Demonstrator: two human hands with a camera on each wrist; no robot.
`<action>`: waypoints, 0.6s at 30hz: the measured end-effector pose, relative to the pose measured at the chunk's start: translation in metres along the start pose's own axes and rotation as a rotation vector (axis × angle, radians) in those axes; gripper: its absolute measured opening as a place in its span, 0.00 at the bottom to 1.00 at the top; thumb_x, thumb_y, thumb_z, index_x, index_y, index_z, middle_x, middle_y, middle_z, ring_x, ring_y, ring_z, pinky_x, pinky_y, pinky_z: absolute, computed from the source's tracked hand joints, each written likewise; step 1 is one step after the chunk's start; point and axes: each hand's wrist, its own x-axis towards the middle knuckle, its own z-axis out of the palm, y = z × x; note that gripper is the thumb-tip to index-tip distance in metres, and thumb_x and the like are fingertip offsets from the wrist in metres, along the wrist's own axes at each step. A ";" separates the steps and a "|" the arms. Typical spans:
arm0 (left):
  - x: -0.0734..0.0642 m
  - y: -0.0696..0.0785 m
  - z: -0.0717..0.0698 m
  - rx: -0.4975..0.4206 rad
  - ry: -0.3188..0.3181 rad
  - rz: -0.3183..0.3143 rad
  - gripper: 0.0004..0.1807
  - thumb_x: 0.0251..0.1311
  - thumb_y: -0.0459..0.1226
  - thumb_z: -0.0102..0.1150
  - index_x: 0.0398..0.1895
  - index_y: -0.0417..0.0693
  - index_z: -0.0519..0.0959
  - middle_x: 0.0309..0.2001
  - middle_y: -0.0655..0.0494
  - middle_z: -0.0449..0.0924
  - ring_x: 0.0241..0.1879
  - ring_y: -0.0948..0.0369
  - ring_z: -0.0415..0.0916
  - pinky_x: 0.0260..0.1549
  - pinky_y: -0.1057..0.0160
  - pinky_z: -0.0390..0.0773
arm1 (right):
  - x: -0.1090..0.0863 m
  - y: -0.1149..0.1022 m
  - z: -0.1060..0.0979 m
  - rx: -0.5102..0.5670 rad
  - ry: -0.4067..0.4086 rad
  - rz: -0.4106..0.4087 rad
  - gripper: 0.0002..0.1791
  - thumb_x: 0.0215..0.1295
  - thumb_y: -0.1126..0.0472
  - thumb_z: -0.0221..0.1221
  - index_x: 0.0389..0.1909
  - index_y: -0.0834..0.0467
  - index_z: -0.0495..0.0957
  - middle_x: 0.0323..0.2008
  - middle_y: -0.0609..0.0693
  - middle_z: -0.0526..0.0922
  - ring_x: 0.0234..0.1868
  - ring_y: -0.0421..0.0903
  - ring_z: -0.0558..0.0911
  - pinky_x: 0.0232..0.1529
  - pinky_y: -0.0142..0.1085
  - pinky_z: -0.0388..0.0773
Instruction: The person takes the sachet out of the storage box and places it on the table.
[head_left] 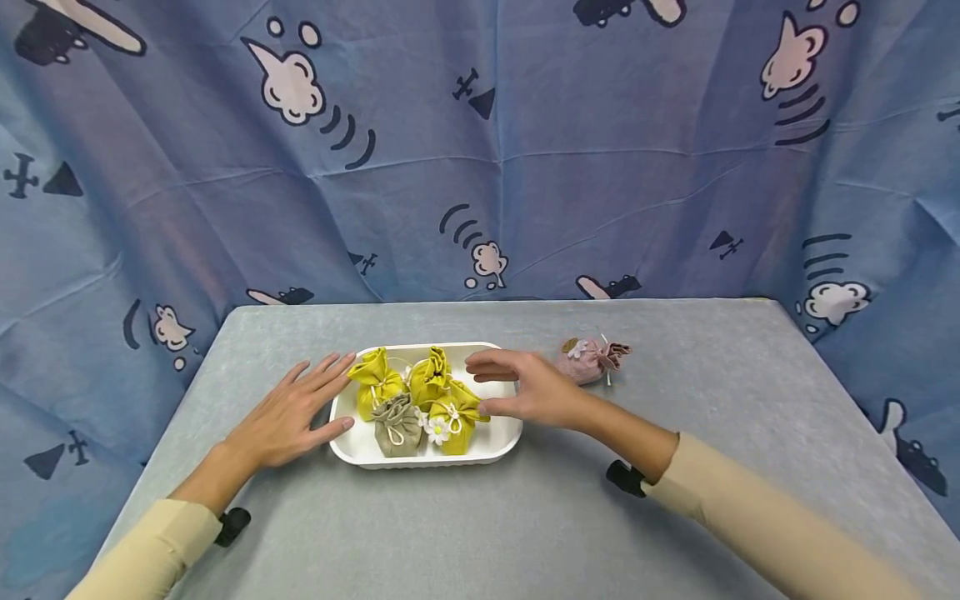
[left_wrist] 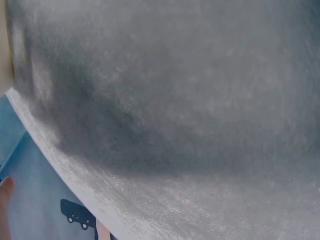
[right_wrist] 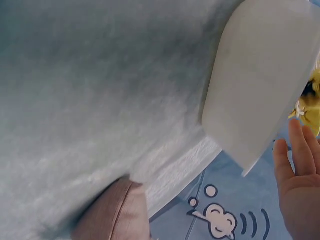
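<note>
a blue printed cloth curtain fills the top of the frame behind a pale grey worktop. at centre sits a white rounded rectangular tray. the left hand, fingers spread, is at its left end; the right hand, open with fingers slightly bent, hovers over its right end. three yellow cloth drawstring pouches and a grey-green one stand inside; a dusty-pink cloth pouch lies right of centre.
</note>
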 end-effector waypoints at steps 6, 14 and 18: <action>0.000 0.001 -0.001 -0.008 0.003 -0.004 0.40 0.66 0.56 0.55 0.74 0.43 0.64 0.78 0.54 0.53 0.75 0.48 0.52 0.68 0.36 0.52 | 0.005 0.002 0.010 0.018 -0.032 -0.027 0.31 0.59 0.66 0.70 0.63 0.67 0.72 0.59 0.61 0.79 0.58 0.53 0.81 0.61 0.41 0.75; 0.000 0.001 0.000 -0.015 0.002 -0.005 0.40 0.66 0.56 0.56 0.74 0.42 0.64 0.78 0.54 0.53 0.75 0.48 0.52 0.68 0.36 0.51 | 0.008 0.001 0.019 -0.005 -0.054 -0.053 0.30 0.59 0.68 0.69 0.63 0.66 0.73 0.60 0.59 0.79 0.58 0.52 0.81 0.60 0.37 0.75; 0.000 0.000 0.000 -0.018 -0.002 -0.011 0.40 0.66 0.56 0.56 0.74 0.42 0.64 0.78 0.54 0.52 0.75 0.48 0.52 0.69 0.37 0.51 | 0.011 -0.001 0.023 -0.025 -0.064 -0.044 0.31 0.59 0.70 0.68 0.64 0.64 0.73 0.61 0.59 0.78 0.58 0.52 0.81 0.59 0.36 0.76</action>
